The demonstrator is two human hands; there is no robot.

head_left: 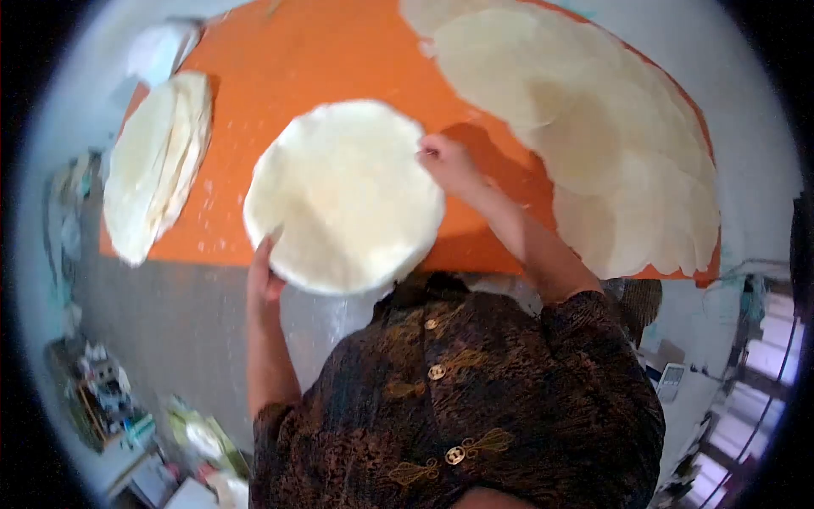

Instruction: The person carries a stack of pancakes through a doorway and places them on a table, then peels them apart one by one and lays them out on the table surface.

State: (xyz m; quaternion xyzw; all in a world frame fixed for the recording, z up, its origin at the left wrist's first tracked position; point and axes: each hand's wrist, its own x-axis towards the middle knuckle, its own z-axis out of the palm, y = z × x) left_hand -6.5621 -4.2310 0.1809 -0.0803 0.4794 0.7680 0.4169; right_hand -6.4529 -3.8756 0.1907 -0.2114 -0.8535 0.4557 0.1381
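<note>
A large, pale round of thin dough (pixel 348 187) lies before me, its front rim reaching past the edge of the orange cloth. My left hand (pixel 266 270) grips that rim at the lower left, thumb on top and the other fingers mostly hidden underneath. At the upper right of the round, my right hand (pixel 448 163) is closed, with its fingertips pinching the rim. A soft shadow falls across the lower left part of the dough.
Overlapping thin dough rounds (pixel 627 161) cover the right side of the orange cloth (pixel 339 51). A pile of folded dough rounds (pixel 159 170) sits at the left end. Beyond the near edge is grey floor (pixel 186 339), with household items at the lower left.
</note>
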